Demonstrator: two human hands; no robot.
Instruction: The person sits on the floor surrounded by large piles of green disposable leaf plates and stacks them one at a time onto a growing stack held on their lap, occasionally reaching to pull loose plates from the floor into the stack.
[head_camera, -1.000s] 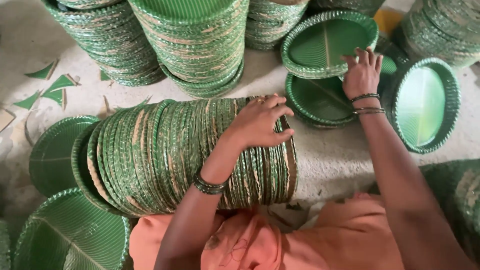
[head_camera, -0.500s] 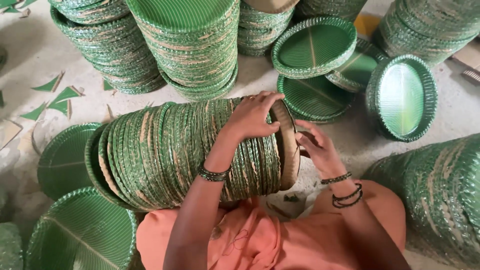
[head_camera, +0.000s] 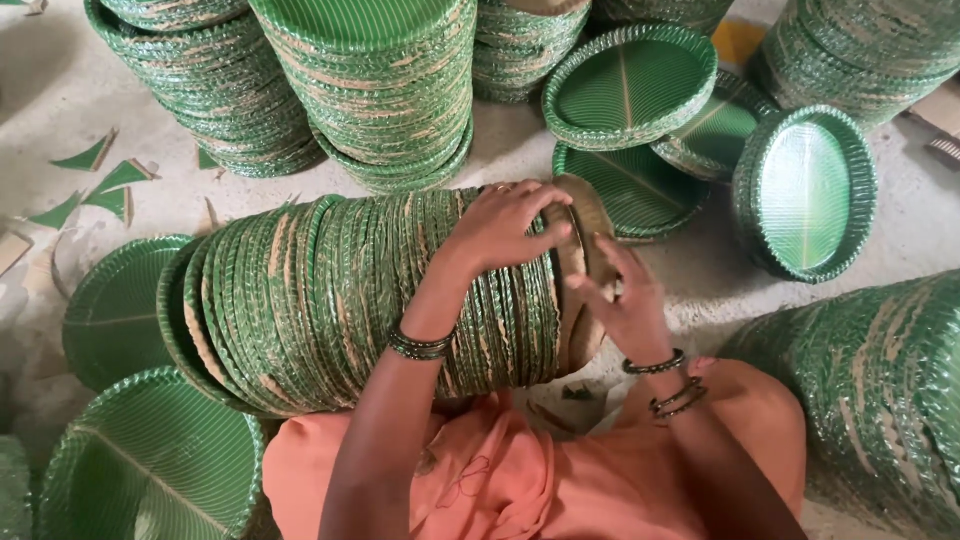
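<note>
— Listing centre frame first: what lies there?

— One long stack of green leaf-pattern paper plates (head_camera: 330, 300), laid on its side across the lap of a person in orange cloth (head_camera: 500, 480), rims showing green with brown card edges. It runs from left of centre to just right of centre.

— Hands?

— Left hand (head_camera: 505, 225): fingers spread and curled over the top of the stack near its right end, pressing on the rims; dark bangle at the wrist. Right hand (head_camera: 625, 300): open, fingers apart, laid flat against the end plate (head_camera: 590, 215), whose brown back faces right. The two hands sit close together, either side of that right end, neither one closed into a fist.

— Upper part of the frame?

— Upright stacks of the same plates: one at upper left (head_camera: 215, 90), one at upper centre (head_camera: 375, 90), a smaller one behind it (head_camera: 525, 50), another at upper right (head_camera: 870, 50).

— Loose items?

— Single plates at upper right of centre, face up and overlapping (head_camera: 630, 85); one plate tilted on edge to their right (head_camera: 805, 195). Two more plates face up at lower left (head_camera: 150, 460). A second stack on its side at the right edge (head_camera: 880, 390). Green triangular offcuts (head_camera: 100, 180) on the pale floor (head_camera: 60, 90) at upper left.
</note>
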